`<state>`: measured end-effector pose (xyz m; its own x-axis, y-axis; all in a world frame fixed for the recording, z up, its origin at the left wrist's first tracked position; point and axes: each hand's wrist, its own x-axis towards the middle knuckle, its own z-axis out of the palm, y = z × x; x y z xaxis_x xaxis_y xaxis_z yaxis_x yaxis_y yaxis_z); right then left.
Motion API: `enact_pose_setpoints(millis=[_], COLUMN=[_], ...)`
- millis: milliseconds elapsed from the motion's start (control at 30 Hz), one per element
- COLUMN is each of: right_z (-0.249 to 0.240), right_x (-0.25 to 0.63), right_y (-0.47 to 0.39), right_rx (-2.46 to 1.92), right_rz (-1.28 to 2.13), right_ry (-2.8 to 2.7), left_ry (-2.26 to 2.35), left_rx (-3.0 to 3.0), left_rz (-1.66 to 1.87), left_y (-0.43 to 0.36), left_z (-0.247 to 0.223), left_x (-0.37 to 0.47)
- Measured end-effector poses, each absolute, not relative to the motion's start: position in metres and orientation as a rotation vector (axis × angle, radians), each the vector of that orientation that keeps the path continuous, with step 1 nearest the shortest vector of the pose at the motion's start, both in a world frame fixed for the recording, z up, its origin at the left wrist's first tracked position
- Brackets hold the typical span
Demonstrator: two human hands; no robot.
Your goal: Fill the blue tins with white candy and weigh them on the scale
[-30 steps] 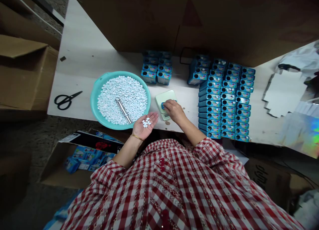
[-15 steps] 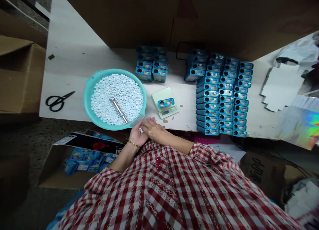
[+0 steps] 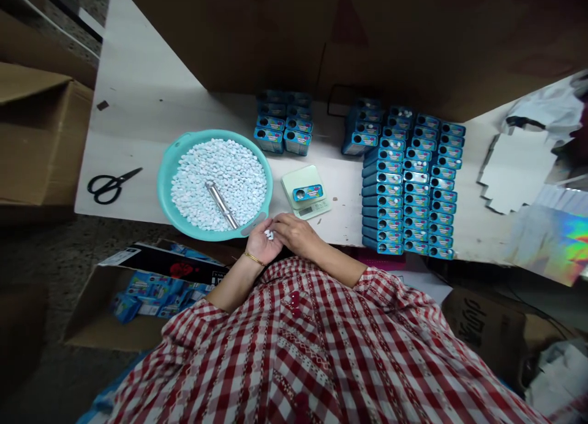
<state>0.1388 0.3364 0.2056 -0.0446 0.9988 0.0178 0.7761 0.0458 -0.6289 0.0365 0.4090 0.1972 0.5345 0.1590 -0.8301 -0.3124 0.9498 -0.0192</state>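
My left hand (image 3: 263, 244) is cupped palm up, holding a few white pieces (image 3: 269, 234), just below the rim of the teal basin (image 3: 166, 200). Bent over that palm, the fingers of my right hand (image 3: 294, 233) touch or nearly touch the pieces; whether they pinch one is hidden. The basin is full of white pieces (image 3: 197, 166), with a metal tube (image 3: 222, 204) lying on them. A blue tin (image 3: 307, 193) lies on the pale green scale (image 3: 294, 177) beside my hands.
Rows of blue tins (image 3: 389, 203) stand at the right, and a smaller group (image 3: 283, 133) behind the scale. Black scissors (image 3: 113, 185) lie at the left. A big cardboard box (image 3: 285, 38) edges the back. An open carton (image 3: 92, 320) with blue packs is below.
The view has shifted slightly. My right fingers have drawn back a little from my left palm, and more of the white pieces in it show.
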Motion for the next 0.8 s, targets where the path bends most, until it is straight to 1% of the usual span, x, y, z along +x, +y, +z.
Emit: enact_pose_setpoints(millis=[100,200,367,500,667,733,800], right_z=[0.203,0.198,0.183,0.183,0.195,0.187,0.17], right_x=[0.154,0.177,0.208,0.217,0.233,0.235,0.226], right_y=[0.336,0.341,0.348,0.342,0.318,0.296,0.262], right_rx=[-1.73,-1.787,-1.933,-1.898,-1.908,-1.978,-2.107], right_rz=[0.584,0.486,0.423,0.372,0.208,0.196,0.299], right_ry=[-1.702,-1.534,-1.552,-1.457,-1.186,-1.063,-0.91], left_ry=[0.95,0.92,0.936,0.992,1.053,1.072,1.085], left_rx=[-0.198,-0.141,-0.053,-0.073,-0.081,-0.066,-0.046], left_rz=[0.326,0.35,0.329,0.366,0.397,0.369,0.309], left_y=[0.409,0.412,0.42,0.423,0.423,0.422,0.419], left_z=[0.199,0.201,0.199,0.199,0.196,0.191,0.184], left_x=[0.049,0.059,0.056,0.041,0.027,0.021,0.013])
